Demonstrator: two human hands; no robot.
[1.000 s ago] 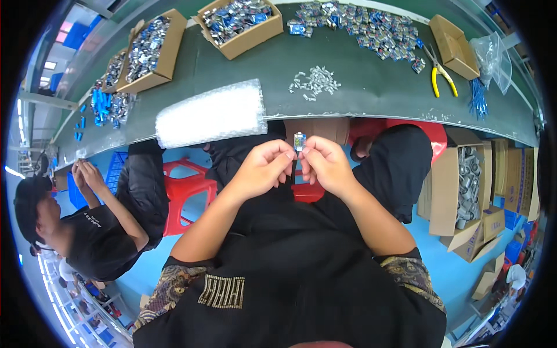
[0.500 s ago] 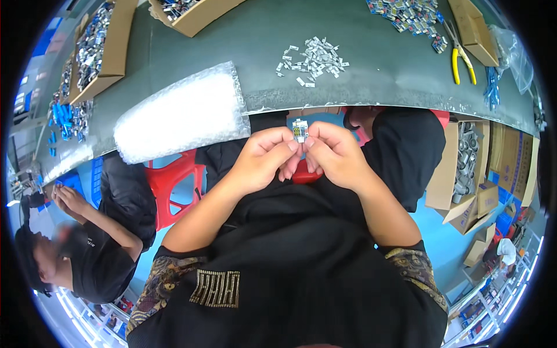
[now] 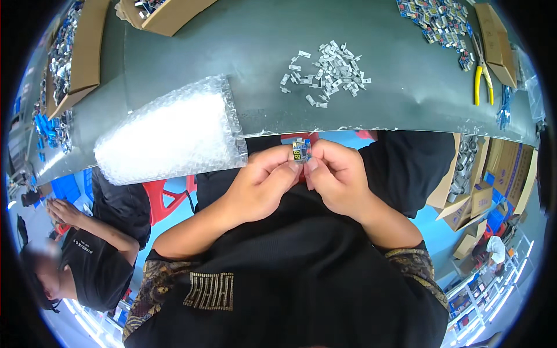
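Note:
Between my two hands, just off the table's near edge, is a small circuit board (image 3: pixel 301 151) with a digit display and blue and silvery parts. My left hand (image 3: pixel 264 182) pinches its left side with thumb and forefinger. The right side of the board is gripped by my right hand (image 3: pixel 338 177), thumb in front. My other fingers curl beneath and are partly hidden. Beyond the hands, a loose pile of small white-grey plastic pieces (image 3: pixel 335 68) lies on the dark table (image 3: pixel 261 75). A sheet of bubble wrap (image 3: pixel 171 130) lies left of my hands, hanging over the edge.
Cardboard boxes of small parts (image 3: pixel 87 55) stand at the left and far side. At the far right are a heap of circuit boards (image 3: pixel 432 23), yellow-handled pliers (image 3: pixel 483 81) and blue wires (image 3: pixel 503 107). A co-worker (image 3: pixel 93 255) sits at my left; open cartons (image 3: pixel 467 200) stand right.
The view has shifted, so the table and my hands sit lower in the picture. The board has turned slightly and shows more blue. Both hands still hold it.

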